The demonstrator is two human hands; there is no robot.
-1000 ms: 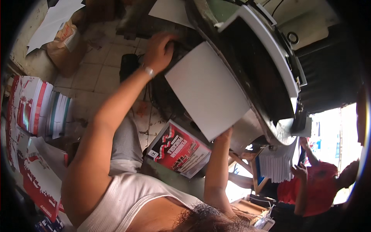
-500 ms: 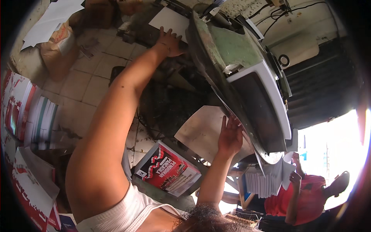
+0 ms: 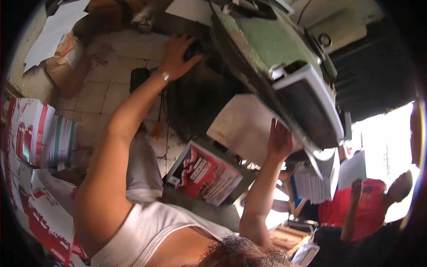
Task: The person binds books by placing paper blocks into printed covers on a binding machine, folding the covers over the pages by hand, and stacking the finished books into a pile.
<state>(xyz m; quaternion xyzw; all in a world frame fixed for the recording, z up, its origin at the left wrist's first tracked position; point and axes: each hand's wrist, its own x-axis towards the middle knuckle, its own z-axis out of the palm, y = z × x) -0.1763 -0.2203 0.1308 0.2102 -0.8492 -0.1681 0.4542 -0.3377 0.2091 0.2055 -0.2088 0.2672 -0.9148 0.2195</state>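
Note:
My left hand point(image 3: 177, 57) is stretched out with its fingers spread, beside the dark edge of a worn green machine point(image 3: 271, 46). Nothing shows in its grip. A white sheet point(image 3: 189, 10) lies beyond that hand. My right hand point(image 3: 280, 141) has its fingers extended upward, at the lower edge of the machine; its fingertips seem to touch there, and I cannot tell whether they rest on paper. A beige board or sheet point(image 3: 240, 127) slopes just left of it. A stack of white-edged paper point(image 3: 322, 104) sits on the machine. Below lies a red-covered book point(image 3: 204, 173).
Stacks of books point(image 3: 42, 133) stand on the left, with more red-and-white printed covers point(image 3: 46, 211) in front. A brown paper bundle point(image 3: 66, 58) lies on the tiled floor point(image 3: 120, 91). At right a person in a red shirt point(image 3: 351, 202) holds a pale sheet point(image 3: 352, 170) near stacked papers point(image 3: 311, 184).
The view has shifted. My left hand has drawn back from the white sheet. My right hand stays by the machine's lower edge. The co-worker's sheet now shows flat and apart from the stack.

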